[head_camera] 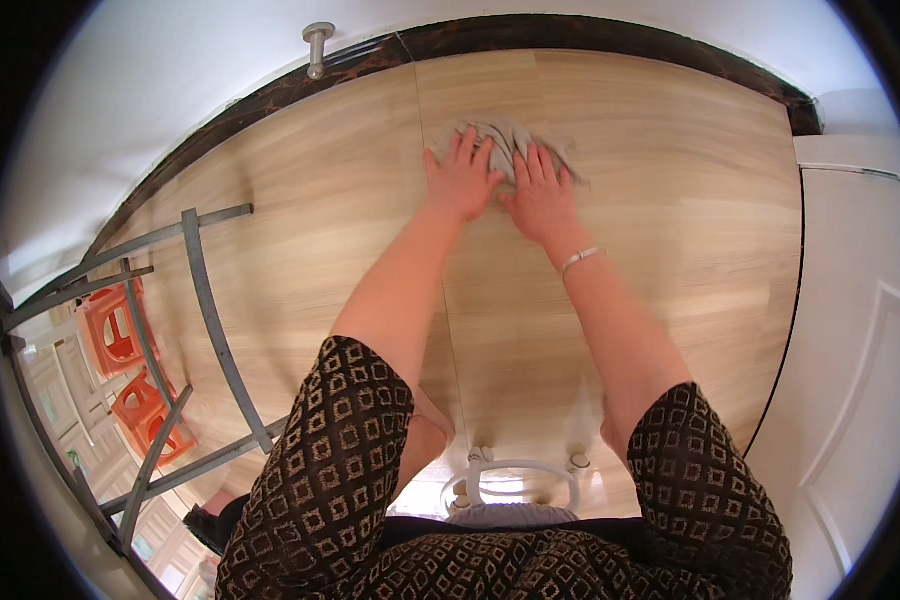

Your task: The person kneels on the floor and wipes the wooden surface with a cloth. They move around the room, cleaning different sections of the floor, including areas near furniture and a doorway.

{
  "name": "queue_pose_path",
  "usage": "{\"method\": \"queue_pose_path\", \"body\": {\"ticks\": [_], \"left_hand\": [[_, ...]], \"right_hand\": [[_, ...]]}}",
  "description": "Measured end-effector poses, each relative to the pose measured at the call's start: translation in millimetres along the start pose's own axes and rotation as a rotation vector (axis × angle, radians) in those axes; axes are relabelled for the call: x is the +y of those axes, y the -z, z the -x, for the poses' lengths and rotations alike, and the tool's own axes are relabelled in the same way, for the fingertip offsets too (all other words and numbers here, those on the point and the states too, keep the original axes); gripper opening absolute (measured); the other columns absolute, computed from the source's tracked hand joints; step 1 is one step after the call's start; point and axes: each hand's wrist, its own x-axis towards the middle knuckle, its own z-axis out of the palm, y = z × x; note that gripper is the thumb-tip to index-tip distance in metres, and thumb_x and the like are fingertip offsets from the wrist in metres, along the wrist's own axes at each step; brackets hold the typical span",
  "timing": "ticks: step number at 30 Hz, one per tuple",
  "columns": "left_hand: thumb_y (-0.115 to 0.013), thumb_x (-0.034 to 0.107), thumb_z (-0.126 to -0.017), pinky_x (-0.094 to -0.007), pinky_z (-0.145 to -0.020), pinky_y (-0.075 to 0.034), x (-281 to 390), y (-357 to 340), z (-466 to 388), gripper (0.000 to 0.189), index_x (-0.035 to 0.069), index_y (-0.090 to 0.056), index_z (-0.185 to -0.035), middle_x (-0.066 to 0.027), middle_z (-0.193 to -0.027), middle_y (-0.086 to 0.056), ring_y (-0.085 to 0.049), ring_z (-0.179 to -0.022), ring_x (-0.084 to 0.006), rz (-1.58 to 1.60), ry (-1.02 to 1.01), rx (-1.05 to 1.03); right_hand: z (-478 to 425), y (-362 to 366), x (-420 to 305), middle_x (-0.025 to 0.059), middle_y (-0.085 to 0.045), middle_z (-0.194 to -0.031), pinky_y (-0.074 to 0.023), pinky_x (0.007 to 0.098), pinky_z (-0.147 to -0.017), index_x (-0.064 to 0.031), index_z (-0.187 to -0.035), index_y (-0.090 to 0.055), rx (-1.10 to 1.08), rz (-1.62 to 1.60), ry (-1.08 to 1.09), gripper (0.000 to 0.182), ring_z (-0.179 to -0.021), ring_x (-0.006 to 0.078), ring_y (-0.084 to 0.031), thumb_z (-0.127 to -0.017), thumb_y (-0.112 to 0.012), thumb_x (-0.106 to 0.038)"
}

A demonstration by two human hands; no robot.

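A crumpled grey cloth lies on the wood-look floor, toward the far wall. My left hand holds the cloth's left part down against the floor, its palm lowered and fingers spread. Close beside it, my right hand presses on the right part of the cloth with the fingers nearly together. The thumbs point toward each other with a small gap between them. A silvery bracelet circles my right wrist. What lies under the fingers is hidden.
Dark marble-look skirting edges the far wall, with a metal doorstop there. A grey metal frame stands left, near orange plastic stools. A white panelled door is at right. White tubing shows near my knees.
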Motion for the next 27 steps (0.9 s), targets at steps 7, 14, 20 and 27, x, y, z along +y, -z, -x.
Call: {"method": "queue_pose_path", "body": {"ticks": [7, 14, 20, 27], "left_hand": [[-0.034, 0.043, -0.091, -0.0597, -0.101, -0.014, -14, -8, 27, 0.058, 0.011, -0.023, -0.138, -0.0035, -0.146, -0.015, -0.016, -0.134, -0.0211, 0.008, -0.026, -0.067], [-0.034, 0.043, -0.091, -0.0591, -0.102, -0.012, -21, -16, 62, 0.056, 0.013, -0.024, -0.137, -0.0022, -0.146, -0.015, -0.015, -0.134, -0.0198, -0.006, -0.124, -0.083], [-0.032, 0.043, -0.091, -0.06, -0.102, -0.012, -22, -9, 43, 0.056, 0.015, -0.022, -0.138, -0.0019, -0.147, -0.011, -0.012, -0.135, -0.02, 0.091, 0.024, -0.086], [-0.034, 0.042, -0.091, -0.0619, -0.101, -0.013, -70, -50, 140, 0.057, 0.014, -0.019, -0.139, -0.0029, -0.148, -0.008, -0.01, -0.135, -0.0221, 0.192, 0.288, -0.079]], "right_hand": [[3, -3, -23, 0.0121, -0.029, -0.139, -0.0221, 0.048, -0.101, -0.0047, -0.132, -0.035, -0.142, 0.132, 0.087, 0.066, -0.131, 0.0251, -0.021, -0.081, -0.053, -0.042], [67, -4, -35, 0.0146, -0.029, -0.139, -0.0217, 0.0485, -0.102, -0.0027, -0.131, -0.035, -0.16, -0.005, 0.159, 0.066, -0.132, 0.0266, -0.02, -0.081, -0.05, -0.043], [28, -5, -53, 0.0124, -0.025, -0.142, -0.0205, 0.0493, -0.102, -0.0065, -0.134, -0.032, -0.184, -0.016, 0.001, 0.064, -0.133, 0.0261, -0.017, -0.083, -0.048, -0.042], [76, -24, -123, 0.0127, -0.019, -0.144, -0.0191, 0.0515, -0.102, -0.0085, -0.137, -0.027, -0.29, 0.005, 0.155, 0.068, -0.134, 0.0275, -0.014, -0.083, -0.047, -0.045]]}}
